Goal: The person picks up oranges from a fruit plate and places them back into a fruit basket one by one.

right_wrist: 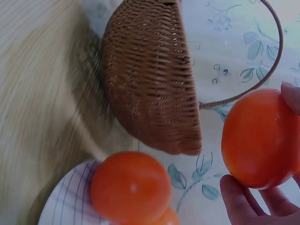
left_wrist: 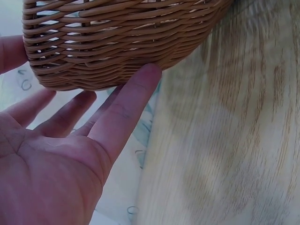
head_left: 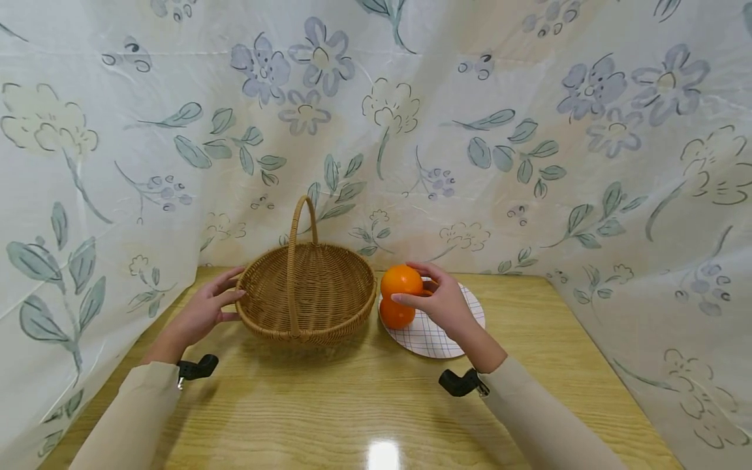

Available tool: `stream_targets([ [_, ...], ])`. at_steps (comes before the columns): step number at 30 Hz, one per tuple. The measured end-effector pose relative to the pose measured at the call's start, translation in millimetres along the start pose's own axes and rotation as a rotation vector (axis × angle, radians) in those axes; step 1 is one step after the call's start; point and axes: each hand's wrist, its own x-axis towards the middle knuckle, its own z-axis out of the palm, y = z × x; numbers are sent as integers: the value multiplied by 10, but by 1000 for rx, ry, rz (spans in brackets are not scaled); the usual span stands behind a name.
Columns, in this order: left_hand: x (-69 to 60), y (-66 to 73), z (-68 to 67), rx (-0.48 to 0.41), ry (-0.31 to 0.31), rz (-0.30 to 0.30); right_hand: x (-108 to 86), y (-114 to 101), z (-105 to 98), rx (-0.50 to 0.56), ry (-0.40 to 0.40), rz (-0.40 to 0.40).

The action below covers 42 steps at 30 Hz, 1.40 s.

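A brown wicker basket [head_left: 329, 333] with a tall arched handle stands on the table, left of the middle. At its left edge, my left hand [head_left: 202, 313] holds the rim with the thumb on top, while other fingers touch the woven side [left_wrist: 117, 51]. To the right of the basket, my right hand [head_left: 449, 307] grips an orange [head_left: 401, 281] between thumb and fingers. In the right wrist view this orange [right_wrist: 260, 138] is held above the plate. Another orange [head_left: 397, 316] lies on the checked white plate [head_left: 437, 343], and a further one [right_wrist: 169, 218] is partly hidden behind it.
The wooden table [head_left: 329, 411] reaches back to a floral cloth [head_left: 376, 130] that hangs behind and along both sides. Each wrist carries a small black camera mount [head_left: 461, 383]. Inside the basket only bare weave shows.
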Motion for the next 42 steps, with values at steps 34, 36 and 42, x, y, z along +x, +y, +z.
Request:
stream_targets([
  [34, 4, 4, -30, 27, -13, 3, 763, -358, 690, 145, -102, 16],
  [36, 5, 4, -26, 24, -15, 9, 810, -363, 738, 149, -103, 18],
  [42, 22, -3, -26, 15, -19, 28, 946, -419, 900, 159, -122, 31],
])
